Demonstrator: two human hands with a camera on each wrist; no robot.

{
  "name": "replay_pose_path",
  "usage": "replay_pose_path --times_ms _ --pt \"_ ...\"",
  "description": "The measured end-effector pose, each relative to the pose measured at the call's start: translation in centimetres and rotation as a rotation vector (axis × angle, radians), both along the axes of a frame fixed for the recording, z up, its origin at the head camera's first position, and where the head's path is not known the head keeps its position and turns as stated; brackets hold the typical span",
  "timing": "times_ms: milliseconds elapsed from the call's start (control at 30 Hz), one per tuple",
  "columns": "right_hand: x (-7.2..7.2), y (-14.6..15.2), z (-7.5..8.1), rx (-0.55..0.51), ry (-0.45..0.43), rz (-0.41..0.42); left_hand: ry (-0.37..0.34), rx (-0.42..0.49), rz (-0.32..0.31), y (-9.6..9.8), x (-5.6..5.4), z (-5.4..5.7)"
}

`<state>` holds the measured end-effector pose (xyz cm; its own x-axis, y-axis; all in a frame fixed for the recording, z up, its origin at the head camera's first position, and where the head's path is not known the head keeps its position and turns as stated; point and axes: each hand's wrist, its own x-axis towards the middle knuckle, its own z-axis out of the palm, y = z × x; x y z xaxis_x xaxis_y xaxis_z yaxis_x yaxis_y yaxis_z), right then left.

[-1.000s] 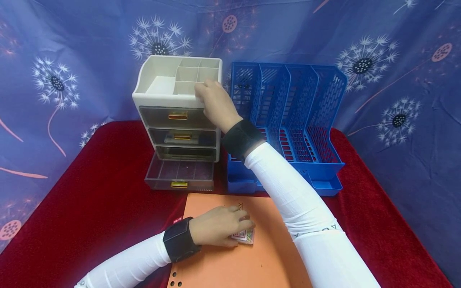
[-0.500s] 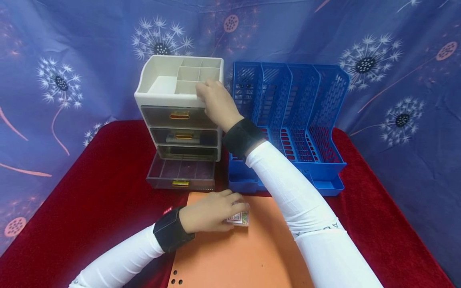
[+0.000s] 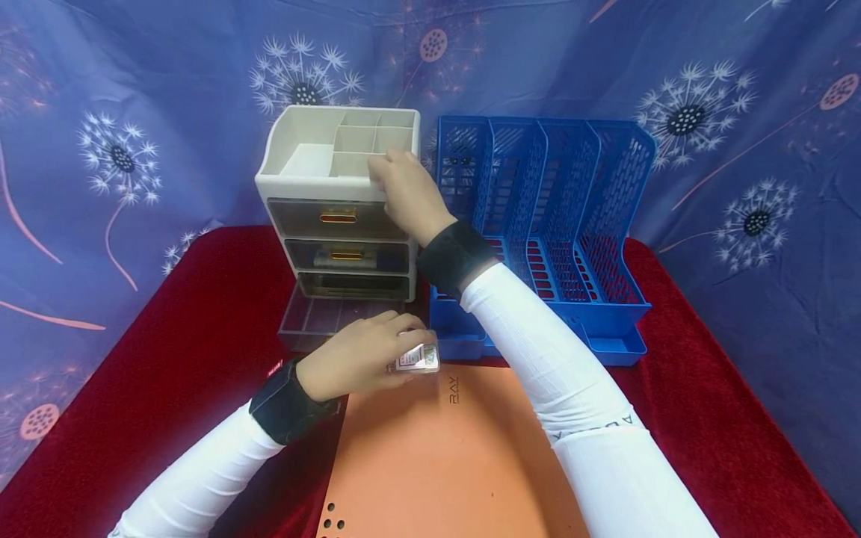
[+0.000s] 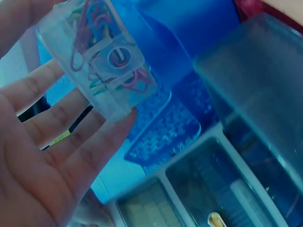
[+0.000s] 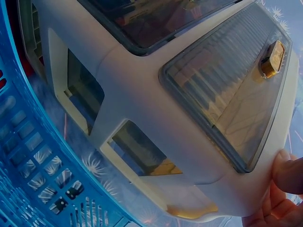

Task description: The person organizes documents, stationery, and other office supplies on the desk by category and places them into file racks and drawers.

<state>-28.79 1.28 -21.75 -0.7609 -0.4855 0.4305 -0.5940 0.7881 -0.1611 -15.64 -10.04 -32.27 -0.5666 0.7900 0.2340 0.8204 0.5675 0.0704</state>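
My left hand (image 3: 359,355) grips a small clear box of paper clips (image 4: 97,61), with colourful clips showing through its wall. In the head view the box's printed label faces up, over the far edge of an orange board (image 3: 437,456). Behind that hand, the bottom drawer (image 3: 311,323) of a white desk organizer (image 3: 303,187) is pulled out; the hand hides much of its front. My right hand (image 3: 408,193) holds the organizer's top front rim near its right corner. The thumb (image 5: 289,172) presses on the outside in the right wrist view.
A blue mesh file rack (image 3: 545,217) stands right of the organizer, behind my right forearm. The organizer's top has several open compartments. A red cloth (image 3: 168,359) covers the table, and a patterned blue curtain (image 3: 202,75) hangs behind.
My left hand has lifted the paper clip box from the orange board and carried it away from me and slightly left, up to the open drawer. My right hand stays on the organizer.
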Motion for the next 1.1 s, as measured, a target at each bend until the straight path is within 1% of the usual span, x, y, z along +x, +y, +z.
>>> replay_pose_path --times_ms 200,300,400,700,867,1100 --pt "0.0 0.0 -0.1 0.004 -0.004 -0.008 0.023 0.036 0.058 -1.1 -0.7 0.6" --pt "0.0 0.0 -0.1 0.006 -0.005 -0.011 0.027 0.039 0.093 -1.7 -1.0 0.8" --pt "0.0 0.0 -0.1 0.007 -0.005 -0.013 0.038 0.036 0.114 -2.1 -1.3 1.0" --pt "-0.1 -0.1 0.0 0.02 -0.022 -0.032 0.024 0.058 0.181 -3.5 -2.2 1.5" --pt "0.0 -0.2 0.0 0.019 -0.025 -0.036 0.033 0.075 0.204 -4.4 -2.8 1.4" --pt "0.1 -0.1 -0.1 0.005 -0.009 -0.018 0.027 0.107 0.242 -5.8 -3.8 0.9"
